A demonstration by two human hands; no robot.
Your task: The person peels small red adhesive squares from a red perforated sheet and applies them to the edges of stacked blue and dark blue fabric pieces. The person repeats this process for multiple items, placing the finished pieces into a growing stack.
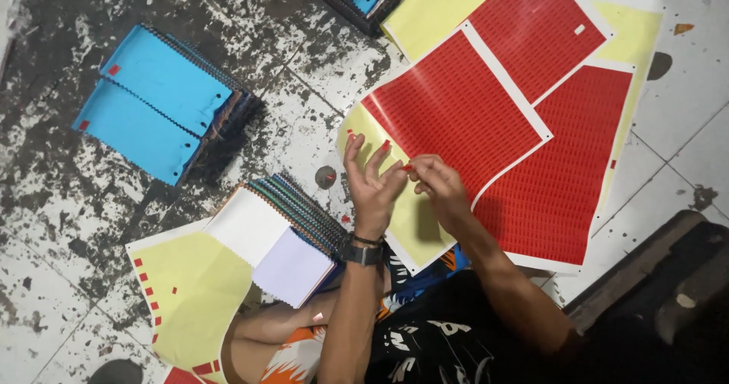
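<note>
3 red label sheets, 3 blue swatch stacks (1 cut off), 1 fanned swatch bk.

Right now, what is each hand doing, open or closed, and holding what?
Left hand: open, fingers spread, small red stickers on the fingertips.
Right hand: closed in a pinch on a small red sticker, over the red sticker sheets.

My left wrist wore a dark watch and thin bracelet; my clothing was black, patterned white and orange.
</note>
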